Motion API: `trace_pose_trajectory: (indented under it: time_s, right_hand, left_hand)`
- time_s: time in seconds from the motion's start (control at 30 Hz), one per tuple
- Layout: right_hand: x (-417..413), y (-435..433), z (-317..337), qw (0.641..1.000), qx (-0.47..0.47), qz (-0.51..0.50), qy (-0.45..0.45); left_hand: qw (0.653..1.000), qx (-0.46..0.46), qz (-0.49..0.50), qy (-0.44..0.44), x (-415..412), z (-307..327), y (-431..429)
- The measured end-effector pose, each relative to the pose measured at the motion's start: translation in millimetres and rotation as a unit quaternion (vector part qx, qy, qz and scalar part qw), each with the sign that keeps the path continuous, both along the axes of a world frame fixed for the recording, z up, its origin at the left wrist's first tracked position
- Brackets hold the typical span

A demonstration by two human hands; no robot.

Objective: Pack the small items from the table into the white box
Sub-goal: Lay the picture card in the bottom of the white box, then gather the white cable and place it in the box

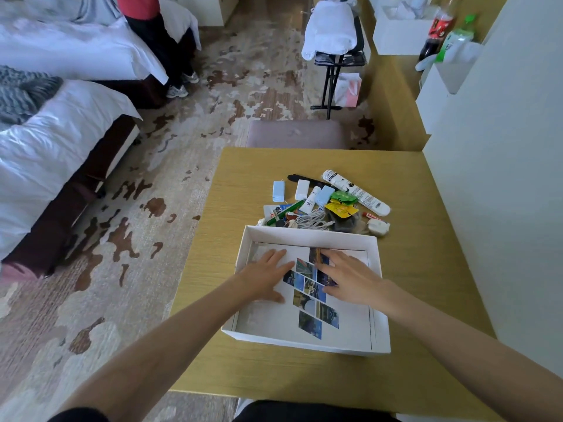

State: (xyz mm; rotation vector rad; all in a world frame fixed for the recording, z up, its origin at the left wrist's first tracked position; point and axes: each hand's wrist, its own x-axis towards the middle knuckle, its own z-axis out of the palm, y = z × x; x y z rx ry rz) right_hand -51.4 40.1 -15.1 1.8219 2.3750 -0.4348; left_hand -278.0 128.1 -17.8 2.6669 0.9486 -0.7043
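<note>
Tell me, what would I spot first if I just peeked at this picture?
Two bare arms reach in, with the left hand and right hand spread flat on a sheet of little photos inside the white box on the table. Just behind the box sits a jumbled pile of small things, with a long white tube at its right edge. White beds fill the room's left side.

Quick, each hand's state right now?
Left hand: open, flat on the photo-printed white paper sheet in the shallow white cardboard box.
Right hand: open, flat on the same sheet, holding nothing.
</note>
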Motion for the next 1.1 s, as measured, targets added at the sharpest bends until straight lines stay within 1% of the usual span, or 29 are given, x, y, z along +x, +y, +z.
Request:
trace_pose_trajectory:
  time_s: [0.07, 0.17, 0.23, 0.33, 0.4, 0.47, 0.53, 0.6, 0.63, 0.73, 0.83, 0.9, 0.93, 1.0, 1.1]
  right_hand:
    - [1, -2, -4, 0.998, -0.058, -0.009, -0.019]
    - [-2, -3, -10, 0.995, -0.085, -0.004, -0.044]
    - [-4, -3, -14, 0.994, -0.098, -0.01, -0.054]
    - [-2, 0, -14, 0.994, -0.092, -0.014, -0.051]
    - [0, 2, -10, 0.998, -0.066, -0.014, -0.012]
    - [0, 5, -2, 0.997, -0.024, -0.029, 0.073]
    - [0, 11, 10, 0.985, 0.051, -0.044, 0.157]
    - [3, 22, 27, 0.965, 0.119, -0.057, 0.227]
    - [5, 29, 35, 0.954, 0.139, -0.064, 0.257]
    - [9, 53, 57, 0.934, 0.158, -0.103, 0.304]
    - [9, 79, 65, 0.933, 0.143, -0.138, 0.3]
    - [7, 96, 63, 0.941, 0.111, -0.15, 0.281]
    - [6, 104, 61, 0.946, 0.091, -0.158, 0.268]
    - [3, 119, 55, 0.951, 0.051, -0.176, 0.248]
    - [-4, 138, 45, 0.956, 0.005, -0.192, 0.221]
  left_hand:
    - [0.998, -0.044, 0.032, 0.03, 5, -5, -3]
    - [0.994, -0.07, 0.061, 0.052, 11, -9, -5]
    - [0.993, -0.08, 0.079, 0.047, 13, -9, -6]
    - [0.99, -0.079, 0.114, 0.025, 13, -8, -13]
    - [0.988, -0.076, 0.134, 0.002, 14, -5, -17]
    - [0.977, -0.096, 0.175, -0.075, 15, 4, -18]
    - [0.95, -0.113, 0.221, -0.188, 15, 16, -17]
    - [0.929, -0.078, 0.225, -0.284, 12, 28, -9]
    - [0.919, -0.054, 0.219, -0.323, 10, 35, -4]
    - [0.879, -0.004, 0.218, -0.424, 6, 58, 22]
    - [0.845, 0.021, 0.233, -0.481, 2, 73, 54]
    - [0.834, 0.013, 0.258, -0.488, -4, 76, 77]
    - [0.835, 0.0, 0.275, -0.477, -7, 75, 88]
    - [0.85, -0.031, 0.299, -0.432, -12, 68, 108]
    - [0.879, -0.088, 0.299, -0.361, -16, 50, 131]
